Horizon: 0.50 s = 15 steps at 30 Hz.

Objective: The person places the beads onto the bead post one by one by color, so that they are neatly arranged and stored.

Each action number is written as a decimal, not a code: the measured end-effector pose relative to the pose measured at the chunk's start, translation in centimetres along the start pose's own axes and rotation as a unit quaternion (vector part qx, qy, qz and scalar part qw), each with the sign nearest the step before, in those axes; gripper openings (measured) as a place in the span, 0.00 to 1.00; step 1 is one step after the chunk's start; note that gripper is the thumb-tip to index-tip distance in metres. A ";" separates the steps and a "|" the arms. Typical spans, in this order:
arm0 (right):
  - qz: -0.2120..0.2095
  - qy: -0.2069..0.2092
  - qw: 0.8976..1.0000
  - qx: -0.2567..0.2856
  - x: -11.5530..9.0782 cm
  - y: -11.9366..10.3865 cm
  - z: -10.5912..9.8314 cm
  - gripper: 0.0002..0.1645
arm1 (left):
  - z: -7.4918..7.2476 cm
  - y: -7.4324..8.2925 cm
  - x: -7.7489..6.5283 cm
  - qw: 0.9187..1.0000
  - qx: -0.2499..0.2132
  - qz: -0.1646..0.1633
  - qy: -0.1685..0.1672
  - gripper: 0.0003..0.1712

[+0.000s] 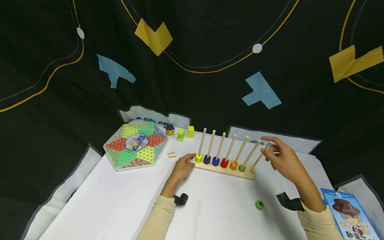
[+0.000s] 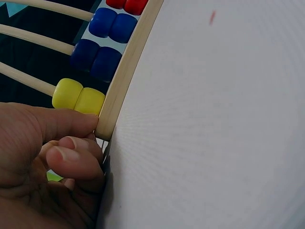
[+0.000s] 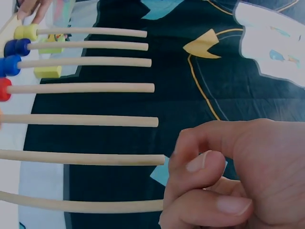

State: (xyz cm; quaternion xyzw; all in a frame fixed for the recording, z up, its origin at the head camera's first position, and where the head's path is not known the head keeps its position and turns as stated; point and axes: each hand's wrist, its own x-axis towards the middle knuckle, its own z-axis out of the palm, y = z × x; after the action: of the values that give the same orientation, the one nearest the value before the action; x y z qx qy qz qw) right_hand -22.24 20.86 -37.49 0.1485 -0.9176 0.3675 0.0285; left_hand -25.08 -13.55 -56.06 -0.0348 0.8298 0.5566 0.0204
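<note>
A wooden peg rack (image 1: 222, 170) stands on the white table with slanting pegs in a row. Most pegs carry stacked beads at the base: yellow (image 2: 78, 97), dark blue, blue, red, orange; the sixth holds a green bead (image 1: 242, 168). The rightmost peg (image 1: 258, 159) is bare. My left hand (image 1: 181, 167) grips the rack's left end beside the yellow beads, fingers curled at its edge. At the top of the bare peg is my right hand (image 1: 283, 161), index finger and thumb apart, other fingers loosely bent. No bead shows in it. Another green bead (image 1: 259, 205) lies in front.
A hexagonal Chinese checkers board (image 1: 136, 145) lies at the left. Behind the rack stand a small figure (image 1: 169, 129), a green block (image 1: 180, 135) and a yellow block (image 1: 190, 131). A blue box (image 1: 349, 213) sits at the right edge. Dark cloth hangs behind.
</note>
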 end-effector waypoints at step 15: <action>0.193 -0.113 0.964 0.143 -9.0 8.9 6.8 0.31 | 0.0 0.4 -0.2 1.000 -0.007 -0.001 -0.001 0.25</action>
State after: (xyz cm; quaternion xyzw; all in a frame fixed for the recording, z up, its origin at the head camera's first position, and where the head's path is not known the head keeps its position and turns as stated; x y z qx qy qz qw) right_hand -15.85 24.60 -49.78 0.0117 -0.8642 0.4740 -0.1683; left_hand -24.91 -13.36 -55.71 -0.0350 0.8260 0.5623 0.0211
